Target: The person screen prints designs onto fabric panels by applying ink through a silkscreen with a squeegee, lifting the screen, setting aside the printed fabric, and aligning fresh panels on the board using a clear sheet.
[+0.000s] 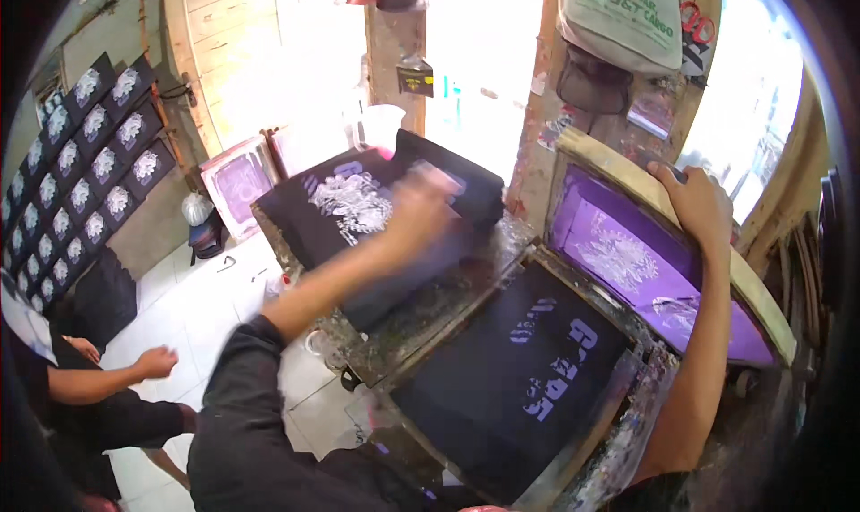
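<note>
My right hand (703, 203) is closed on the upper wooden edge of a screen-printing frame (627, 257), which stands tilted up with purple mesh and a pale floral pattern. Below it, a black fabric panel (515, 382) with lilac printed shapes lies flat on a board. My left arm reaches across to a second black fabric panel (300, 203), which bears a white floral print. My left hand (421, 212), smeared by motion, is over that panel's right part. A pale blurred patch shows at its fingers; I cannot make out what it is.
On the left hang several black printed panels (90, 172) in slanted rows. Another person's hand (157, 362) shows at the lower left. A second purple screen (240, 189) leans near the door. A white bag (618, 19) and red-handled scissors (697, 21) hang at the upper right.
</note>
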Demonstrator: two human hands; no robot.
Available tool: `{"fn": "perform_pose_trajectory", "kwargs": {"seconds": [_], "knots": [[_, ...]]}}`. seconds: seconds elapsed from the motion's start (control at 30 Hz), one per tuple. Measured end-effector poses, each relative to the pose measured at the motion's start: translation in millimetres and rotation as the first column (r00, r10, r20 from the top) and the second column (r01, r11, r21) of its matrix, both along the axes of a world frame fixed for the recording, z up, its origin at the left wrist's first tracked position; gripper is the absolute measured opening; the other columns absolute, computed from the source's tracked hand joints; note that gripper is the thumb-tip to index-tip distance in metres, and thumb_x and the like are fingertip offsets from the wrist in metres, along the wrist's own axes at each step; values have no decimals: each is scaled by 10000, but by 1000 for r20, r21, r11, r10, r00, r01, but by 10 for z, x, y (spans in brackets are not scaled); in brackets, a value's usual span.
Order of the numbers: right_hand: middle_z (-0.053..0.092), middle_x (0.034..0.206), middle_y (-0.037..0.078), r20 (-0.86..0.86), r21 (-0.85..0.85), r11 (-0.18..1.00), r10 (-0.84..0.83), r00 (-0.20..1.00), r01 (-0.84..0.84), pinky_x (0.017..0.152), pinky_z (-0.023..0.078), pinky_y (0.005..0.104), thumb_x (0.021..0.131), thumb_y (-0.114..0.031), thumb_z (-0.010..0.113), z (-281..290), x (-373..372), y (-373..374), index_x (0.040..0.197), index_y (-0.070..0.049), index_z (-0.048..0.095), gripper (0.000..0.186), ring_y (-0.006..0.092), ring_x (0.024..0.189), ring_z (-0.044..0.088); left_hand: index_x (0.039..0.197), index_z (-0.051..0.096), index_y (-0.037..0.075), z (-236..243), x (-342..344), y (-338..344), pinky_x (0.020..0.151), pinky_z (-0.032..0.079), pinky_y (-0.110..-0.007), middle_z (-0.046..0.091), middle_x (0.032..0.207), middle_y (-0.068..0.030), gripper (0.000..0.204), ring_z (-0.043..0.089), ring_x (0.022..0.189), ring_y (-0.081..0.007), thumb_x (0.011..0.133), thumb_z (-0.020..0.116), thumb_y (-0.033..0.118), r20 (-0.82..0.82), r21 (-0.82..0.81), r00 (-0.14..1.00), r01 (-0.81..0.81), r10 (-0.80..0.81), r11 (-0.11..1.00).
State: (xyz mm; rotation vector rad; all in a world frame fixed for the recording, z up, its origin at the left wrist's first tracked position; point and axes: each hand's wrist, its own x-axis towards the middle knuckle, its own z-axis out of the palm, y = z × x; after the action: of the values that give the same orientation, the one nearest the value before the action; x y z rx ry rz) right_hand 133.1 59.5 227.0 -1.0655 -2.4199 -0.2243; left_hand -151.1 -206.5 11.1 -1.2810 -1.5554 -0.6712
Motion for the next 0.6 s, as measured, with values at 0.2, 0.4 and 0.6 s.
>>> {"fn": "perform_pose_trajectory", "kwargs": {"seconds": [0.2, 0.4, 0.6], "knots": [[717, 991, 270, 49, 20, 1000, 17, 999, -18, 876, 516, 509, 851, -790, 471, 224, -133, -251, 1017, 6, 733, 855, 432, 983, 689, 1409, 518, 40, -1411, 4302, 1598, 1194, 288, -463, 343, 1581, -168, 645, 426, 1398, -355, 888, 665, 390, 550, -128, 138, 989, -824, 80], [729, 896, 256, -29, 49, 994, 102, 994, -101, 828, 539, 482, 816, -803, 505, -12, 16, 99, 945, -10, 760, 843, 399, 898, 720, 1422, 523, 82, -1615, 4638, 1430, 1206, 90, -631, 650, 1224, -231, 695, 440, 1376, -399, 964, 457, 600, 620, -394, 477, 876, -624, 278], [706, 1053, 276, -43, -61, 983, 171, 984, -174, 934, 515, 462, 872, -642, 576, 239, 61, -116, 991, 32, 752, 707, 408, 1045, 683, 1473, 491, 178, -1493, 2574, 132, 1134, 112, -732, 367, 1580, -147, 772, 233, 1479, -449, 877, 593, 657, 545, -700, 838, 444, 16, 559]]}}
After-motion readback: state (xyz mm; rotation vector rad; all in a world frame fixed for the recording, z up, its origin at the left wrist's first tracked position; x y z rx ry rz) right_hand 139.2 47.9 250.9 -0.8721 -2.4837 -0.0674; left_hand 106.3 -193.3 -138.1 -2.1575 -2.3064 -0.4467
